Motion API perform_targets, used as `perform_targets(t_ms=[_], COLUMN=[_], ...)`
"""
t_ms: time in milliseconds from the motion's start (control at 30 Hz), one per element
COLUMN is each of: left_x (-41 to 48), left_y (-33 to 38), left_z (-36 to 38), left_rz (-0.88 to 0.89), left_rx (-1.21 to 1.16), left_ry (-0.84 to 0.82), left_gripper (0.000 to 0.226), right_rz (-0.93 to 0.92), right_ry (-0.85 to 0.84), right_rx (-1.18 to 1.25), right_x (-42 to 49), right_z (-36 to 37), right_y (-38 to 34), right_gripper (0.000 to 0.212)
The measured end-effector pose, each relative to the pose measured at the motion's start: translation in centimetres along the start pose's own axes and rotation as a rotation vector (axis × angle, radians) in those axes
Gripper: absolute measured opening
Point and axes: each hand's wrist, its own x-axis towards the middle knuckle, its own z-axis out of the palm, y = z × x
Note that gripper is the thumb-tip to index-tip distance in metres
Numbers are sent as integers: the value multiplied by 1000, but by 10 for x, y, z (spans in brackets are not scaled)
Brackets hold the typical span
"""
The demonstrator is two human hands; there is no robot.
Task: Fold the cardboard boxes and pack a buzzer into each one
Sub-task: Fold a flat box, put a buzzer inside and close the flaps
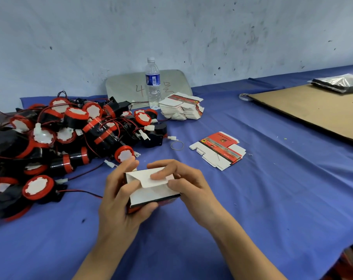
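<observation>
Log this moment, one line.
left hand: grips box | right hand: pinches flap | buzzers: piled left | flat boxes: stacked by bottle

left hand: fingers curled, gripping | right hand: thumb and fingers pinching | forearms: converging at centre

We note a pale grey plaster wall, scuffed and flecked with dark marks, behind the blue-clothed counter. A flat brown cardboard sheet lies at right. A grey rounded panel leans against the wall. Lighting is even.
</observation>
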Motion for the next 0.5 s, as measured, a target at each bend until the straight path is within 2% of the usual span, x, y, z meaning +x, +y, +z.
perform_targets(t_ms=[67, 133, 200, 300, 333, 400, 500], left_x=[-1, -3, -5, -6, -6, -5, -2], left_y=[-1, 1, 2, 1, 1, 2, 5], left_z=[1, 3, 4, -2, -4, -7, -7], left_rz=[-30, -134, -163, -165, -165, -172, -180], left_rx=[-121, -352, -449, -430, -408, -325, -176], left_ry=[24, 71, 77, 12, -3, -7, 2], left_gripper=[35, 34, 40, 35, 33, 34, 44], right_rz=[15, 29, 79, 250, 305, 385, 416], right_ry=[-18, -13, -29, -190, -239, -285, -242], right_rx=[-9, -55, -111, -141, -151, -156, -140], right_x=[0, 0, 1, 1, 0, -1, 0], right_z=[3, 4, 1, -11, -16, -20, -16], right_y=[-2, -2, -5, -18, -23, -25, -19], right_gripper=[18, 12, 22, 55, 60, 57, 50])
